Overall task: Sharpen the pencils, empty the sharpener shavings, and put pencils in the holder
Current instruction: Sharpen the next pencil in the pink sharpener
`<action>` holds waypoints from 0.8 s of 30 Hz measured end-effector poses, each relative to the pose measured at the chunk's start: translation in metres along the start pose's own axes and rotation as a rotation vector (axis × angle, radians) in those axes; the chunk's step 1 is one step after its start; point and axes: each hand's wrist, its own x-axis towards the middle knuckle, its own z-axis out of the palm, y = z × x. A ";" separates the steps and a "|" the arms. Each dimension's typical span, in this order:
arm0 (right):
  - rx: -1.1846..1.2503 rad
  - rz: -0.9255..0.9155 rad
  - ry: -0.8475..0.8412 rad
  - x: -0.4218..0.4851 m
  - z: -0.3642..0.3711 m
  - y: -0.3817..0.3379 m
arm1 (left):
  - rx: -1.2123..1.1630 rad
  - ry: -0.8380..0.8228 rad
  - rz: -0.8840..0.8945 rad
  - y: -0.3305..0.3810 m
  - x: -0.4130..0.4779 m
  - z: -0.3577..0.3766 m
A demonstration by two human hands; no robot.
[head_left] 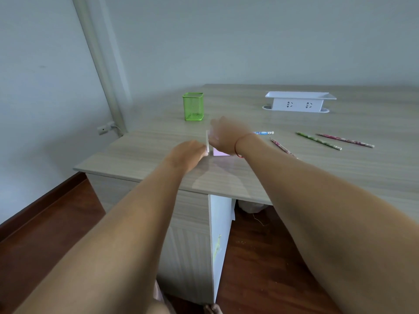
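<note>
Pale wood desk (328, 173), right hand (226, 137) curled around pink pencil sharpener (219, 153), left hand (187, 155) at its white end, grip too blurred to tell, green mesh holder (193, 106) behind, pencils (318, 140) right.

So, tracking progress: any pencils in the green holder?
Empty: the green holder stands upright, nothing showing through its mesh or above its rim.

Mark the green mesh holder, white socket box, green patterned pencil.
Green mesh holder (193, 107): head view, front wall.
White socket box (298, 105): head view, front face.
Green patterned pencil (318, 140): head view, mid-shaft.
</note>
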 end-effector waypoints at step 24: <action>0.043 0.036 -0.083 0.003 -0.008 0.006 | -0.027 0.146 0.030 -0.028 0.048 -0.052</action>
